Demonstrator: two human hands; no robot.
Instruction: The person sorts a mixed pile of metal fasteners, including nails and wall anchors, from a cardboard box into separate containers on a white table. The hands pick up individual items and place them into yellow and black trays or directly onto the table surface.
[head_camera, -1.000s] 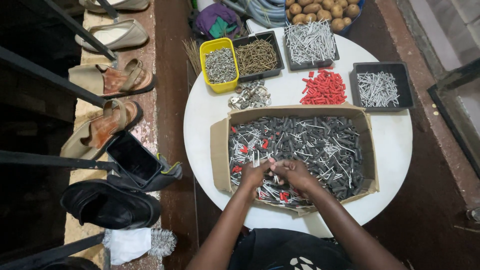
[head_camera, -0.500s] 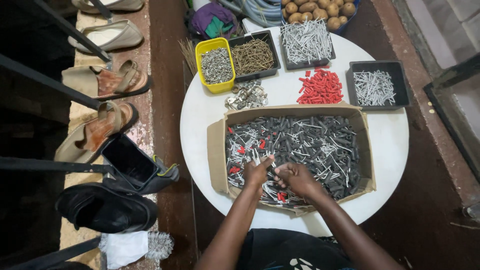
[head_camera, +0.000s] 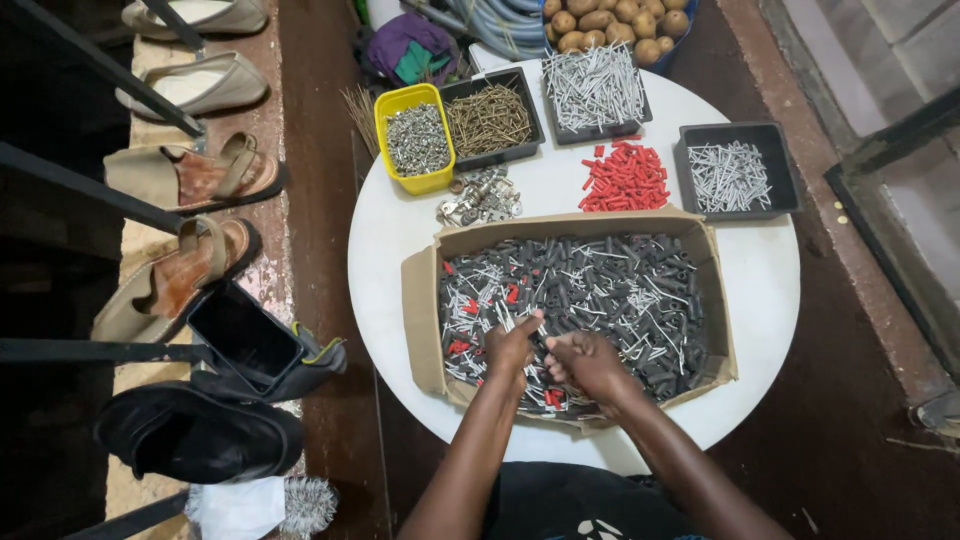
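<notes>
Brown, shallow cardboard box (head_camera: 420, 330) heaped with mixed grey nails, black plugs and red plugs (head_camera: 600, 290), set on the round white table (head_camera: 770, 280). Left hand (head_camera: 512, 348) and right hand (head_camera: 588, 362) side by side, near touching, low in the box's near-left part, fingers curled in on small pieces from the heap; which pieces, cannot tell. Beyond the box: yellow tub of silver screws (head_camera: 416, 140), loose red plastic plugs (head_camera: 626, 178), black tray of nails (head_camera: 732, 176).
</notes>
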